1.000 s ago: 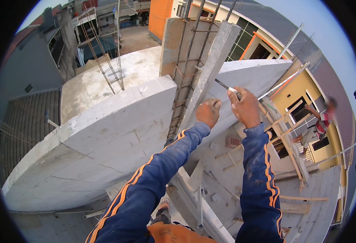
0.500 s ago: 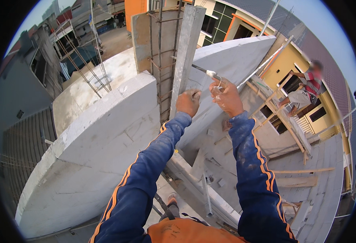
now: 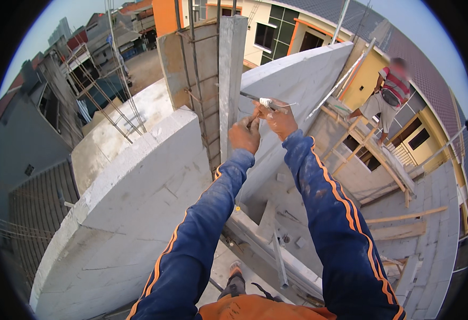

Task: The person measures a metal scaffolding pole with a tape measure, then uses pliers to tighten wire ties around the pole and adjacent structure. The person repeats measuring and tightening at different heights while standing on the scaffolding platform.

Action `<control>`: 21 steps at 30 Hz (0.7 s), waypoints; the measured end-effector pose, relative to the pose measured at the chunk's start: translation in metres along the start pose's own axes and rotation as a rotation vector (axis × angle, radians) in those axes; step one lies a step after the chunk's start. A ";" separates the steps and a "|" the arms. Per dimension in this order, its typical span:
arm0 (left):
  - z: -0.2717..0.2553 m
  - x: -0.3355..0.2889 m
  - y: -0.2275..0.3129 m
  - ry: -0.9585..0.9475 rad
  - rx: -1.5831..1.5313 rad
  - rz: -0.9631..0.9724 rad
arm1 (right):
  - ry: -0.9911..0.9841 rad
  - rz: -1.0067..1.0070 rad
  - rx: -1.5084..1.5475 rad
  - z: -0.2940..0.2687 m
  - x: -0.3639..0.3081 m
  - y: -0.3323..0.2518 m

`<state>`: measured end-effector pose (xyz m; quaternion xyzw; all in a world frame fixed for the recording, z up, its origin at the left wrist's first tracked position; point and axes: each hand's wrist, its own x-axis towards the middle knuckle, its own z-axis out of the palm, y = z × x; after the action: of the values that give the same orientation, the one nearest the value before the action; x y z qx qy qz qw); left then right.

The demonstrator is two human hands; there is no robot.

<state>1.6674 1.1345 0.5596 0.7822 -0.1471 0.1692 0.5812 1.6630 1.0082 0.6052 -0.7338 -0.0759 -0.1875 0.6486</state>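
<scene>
A thin dark rod juts out to the right from beside the upright grey post [image 3: 231, 80]. White string [image 3: 266, 102] is wound round its end, and a loose tail sticks out to the right. My right hand [image 3: 279, 118] is closed at this wound end, its fingertips pressed against the string. Just below and to the left, my left hand [image 3: 244, 136] is pinched near the post; what its fingers hold, if anything, is too small to make out. A small yellow thing [image 3: 237, 208] shows below my left hand, beside the sleeve.
Pale block walls [image 3: 132, 176] curve off both sides of the post. Steel bars [image 3: 194, 58] stand behind it against a board [image 3: 172, 58]. At right another person [image 3: 386, 96] stands on wooden scaffolding [image 3: 370, 138]. Far below lies a floor with scattered blocks [image 3: 301, 242].
My right hand has moved left and closed at the string-wound rod end, bringing both hands nearly together. The view has shifted slightly. The other person has gone from crouching to standing.
</scene>
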 end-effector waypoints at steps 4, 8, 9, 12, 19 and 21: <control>-0.014 -0.003 0.026 0.127 -0.227 -0.021 | -0.046 0.025 0.131 -0.004 0.002 0.001; -0.024 -0.003 0.052 0.097 -0.275 0.126 | -0.039 0.013 0.339 -0.007 -0.006 -0.006; -0.026 0.000 0.055 0.083 -0.234 0.218 | -0.032 0.060 0.341 -0.008 -0.006 -0.008; -0.029 0.012 0.058 0.082 -0.109 0.451 | 0.005 0.166 0.361 -0.009 -0.005 -0.014; -0.035 0.032 0.047 -0.008 -0.035 0.530 | 0.003 0.190 0.358 -0.009 -0.005 -0.023; -0.035 0.031 0.046 0.011 -0.045 0.531 | 0.022 0.194 0.321 -0.009 -0.011 -0.027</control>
<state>1.6727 1.1540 0.6223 0.7020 -0.3481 0.3167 0.5345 1.6420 1.0044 0.6272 -0.6229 -0.0266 -0.1174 0.7730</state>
